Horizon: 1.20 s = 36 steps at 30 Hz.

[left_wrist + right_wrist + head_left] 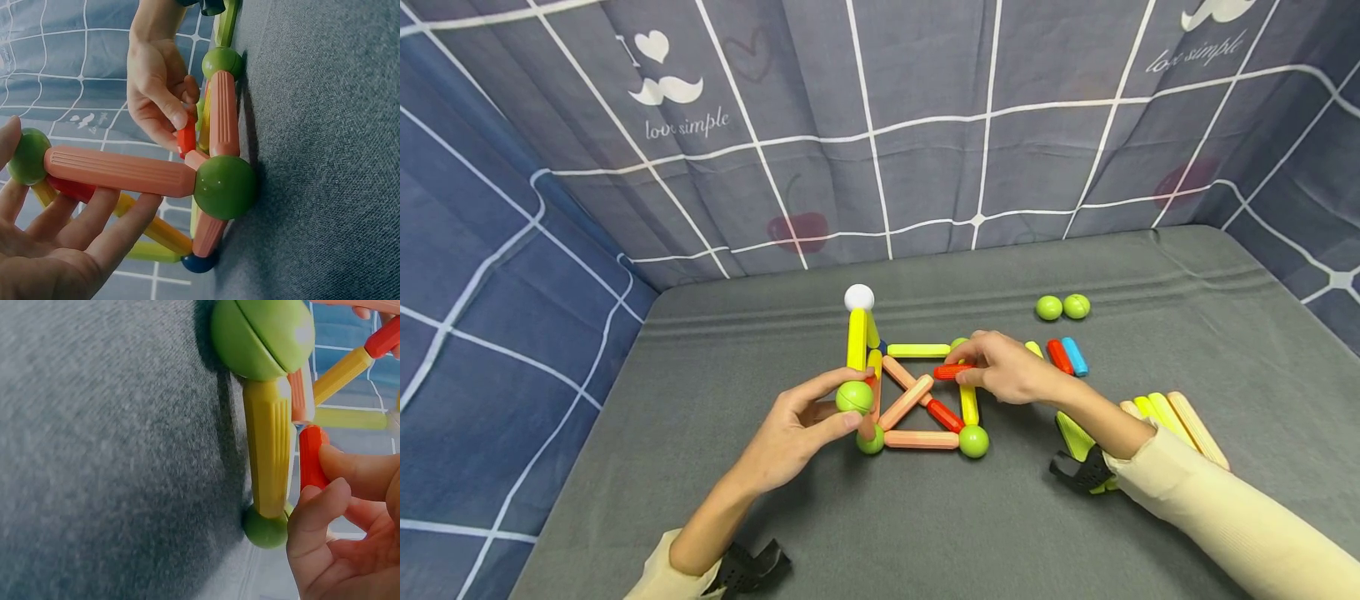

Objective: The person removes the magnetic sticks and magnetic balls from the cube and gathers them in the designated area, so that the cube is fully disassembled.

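From where I stand, the person's left hand (793, 427) has thumb and fingers curled round a raised green ball (854, 397) — the near upper corner of a frame of rods and balls on the grey cloth (715, 375). The right hand (1011, 367) pinches a short red rod (950, 372) between thumb and fingers, over the right side of the frame's base. The rod's free end is just beside the tip of a slanting peach rod (906, 403); whether they touch, I can't tell. A white ball (859, 298) tops the far upper corner. Beyond the right hand sit two loose green balls (1063, 307), with a red rod (1060, 357) and a blue rod (1075, 357) side by side nearer in.
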Each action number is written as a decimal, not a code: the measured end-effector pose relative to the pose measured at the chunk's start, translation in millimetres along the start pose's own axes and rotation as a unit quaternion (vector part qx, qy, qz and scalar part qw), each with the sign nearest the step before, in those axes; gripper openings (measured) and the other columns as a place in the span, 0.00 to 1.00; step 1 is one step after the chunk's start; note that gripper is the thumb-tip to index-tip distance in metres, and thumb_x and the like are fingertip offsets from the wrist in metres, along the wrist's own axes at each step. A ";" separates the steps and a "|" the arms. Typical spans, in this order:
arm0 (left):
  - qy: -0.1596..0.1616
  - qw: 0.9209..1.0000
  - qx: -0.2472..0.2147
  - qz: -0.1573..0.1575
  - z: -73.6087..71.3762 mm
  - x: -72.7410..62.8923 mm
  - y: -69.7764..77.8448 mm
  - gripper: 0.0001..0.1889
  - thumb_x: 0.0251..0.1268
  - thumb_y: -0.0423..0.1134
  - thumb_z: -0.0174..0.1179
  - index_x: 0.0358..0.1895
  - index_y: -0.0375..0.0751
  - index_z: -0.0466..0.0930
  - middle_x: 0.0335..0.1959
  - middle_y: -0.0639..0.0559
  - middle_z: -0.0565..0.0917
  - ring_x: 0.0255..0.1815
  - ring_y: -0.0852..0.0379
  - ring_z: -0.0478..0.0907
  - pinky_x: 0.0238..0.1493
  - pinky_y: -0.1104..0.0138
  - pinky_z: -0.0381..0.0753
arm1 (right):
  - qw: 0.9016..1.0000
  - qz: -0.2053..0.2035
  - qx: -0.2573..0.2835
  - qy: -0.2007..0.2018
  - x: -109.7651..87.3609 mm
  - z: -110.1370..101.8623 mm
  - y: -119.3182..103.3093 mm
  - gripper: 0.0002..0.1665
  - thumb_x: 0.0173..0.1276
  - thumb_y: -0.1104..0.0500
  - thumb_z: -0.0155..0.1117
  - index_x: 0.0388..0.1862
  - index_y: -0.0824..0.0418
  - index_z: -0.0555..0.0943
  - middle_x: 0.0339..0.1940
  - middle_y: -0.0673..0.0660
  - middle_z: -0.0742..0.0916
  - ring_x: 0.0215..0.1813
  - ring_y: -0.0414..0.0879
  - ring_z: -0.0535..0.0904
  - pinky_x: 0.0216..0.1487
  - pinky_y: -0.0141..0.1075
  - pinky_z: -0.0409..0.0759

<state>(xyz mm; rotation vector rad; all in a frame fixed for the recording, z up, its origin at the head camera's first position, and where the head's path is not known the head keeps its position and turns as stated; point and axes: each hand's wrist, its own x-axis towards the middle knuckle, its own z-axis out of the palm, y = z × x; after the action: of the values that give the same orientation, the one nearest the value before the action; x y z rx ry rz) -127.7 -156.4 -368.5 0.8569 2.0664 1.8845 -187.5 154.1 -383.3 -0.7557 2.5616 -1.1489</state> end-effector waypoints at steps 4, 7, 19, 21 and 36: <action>-0.001 1.000 -0.003 -0.002 0.1 0.1 0.7 0.23 0.69 0.28 0.59 0.67 0.36 0.72 0.55 0.35 0.77 0.46 0.36 0.81 0.50 0.60 0.83 | 1.000 0.000 0.019 0.009 -4.6 -4.1 0.9 0.12 0.67 0.67 0.64 0.48 0.64 0.85 0.33 0.52 0.80 0.29 0.48 0.72 0.29 0.36 0.74; 0.000 1.000 -0.004 -0.007 -0.1 -0.2 1.0 0.23 0.69 0.28 0.59 0.67 0.36 0.72 0.57 0.30 0.75 0.46 0.38 0.82 0.50 0.60 0.83 | 0.999 0.003 0.034 0.011 -8.8 -6.5 2.4 0.11 0.67 0.65 0.65 0.48 0.62 0.85 0.34 0.53 0.81 0.26 0.48 0.73 0.25 0.35 0.76; 0.004 1.000 0.001 -0.013 0.0 -0.8 0.5 0.22 0.69 0.28 0.60 0.65 0.35 0.73 0.63 0.35 0.73 0.48 0.36 0.81 0.51 0.61 0.82 | 0.998 -0.003 0.056 0.012 -27.0 -16.8 5.0 0.10 0.69 0.65 0.65 0.48 0.62 0.85 0.36 0.53 0.82 0.23 0.52 0.76 0.24 0.34 0.78; 0.003 1.000 0.000 -0.011 0.0 -0.7 0.4 0.22 0.69 0.28 0.60 0.65 0.35 0.72 0.63 0.34 0.74 0.48 0.35 0.81 0.51 0.61 0.82 | 0.999 -0.001 0.052 0.011 -31.3 -18.8 4.9 0.09 0.69 0.65 0.65 0.47 0.61 0.84 0.35 0.53 0.82 0.25 0.51 0.76 0.24 0.34 0.78; 0.003 1.000 0.003 -0.012 0.7 0.4 1.1 0.22 0.69 0.28 0.60 0.65 0.36 0.73 0.63 0.35 0.74 0.48 0.36 0.81 0.51 0.61 0.82 | 0.996 0.041 0.045 0.058 -66.1 -48.1 25.1 0.21 0.72 0.64 0.61 0.62 0.62 0.76 0.43 0.61 0.84 0.33 0.54 0.79 0.26 0.39 0.82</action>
<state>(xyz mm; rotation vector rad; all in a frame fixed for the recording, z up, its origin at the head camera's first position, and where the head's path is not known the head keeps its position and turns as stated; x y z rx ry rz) -127.3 -155.6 -367.5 0.8255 2.0762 1.8718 -160.7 234.2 -369.9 -0.5736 2.5865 -1.3075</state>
